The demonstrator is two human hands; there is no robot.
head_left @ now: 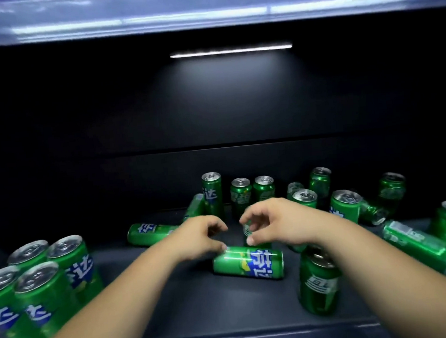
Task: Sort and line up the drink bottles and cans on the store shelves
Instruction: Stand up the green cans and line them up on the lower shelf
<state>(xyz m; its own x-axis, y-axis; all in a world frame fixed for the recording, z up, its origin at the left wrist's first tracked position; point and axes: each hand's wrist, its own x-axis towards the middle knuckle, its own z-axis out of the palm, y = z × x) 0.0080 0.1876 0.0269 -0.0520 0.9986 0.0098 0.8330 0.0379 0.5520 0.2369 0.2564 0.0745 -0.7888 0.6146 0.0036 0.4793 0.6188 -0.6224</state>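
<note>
Lying can on the shelf, label up. My left hand: grip loose and curled, holding nothing, thumb tip at the lying can's left end. My right hand: grip curled round an upright can just behind the lying can. Standing can crowds its right side; cluster of cans well to its left.

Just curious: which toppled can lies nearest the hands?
The sideways can front and centre, just below the left hand and right hand; others lie farther away.
</note>
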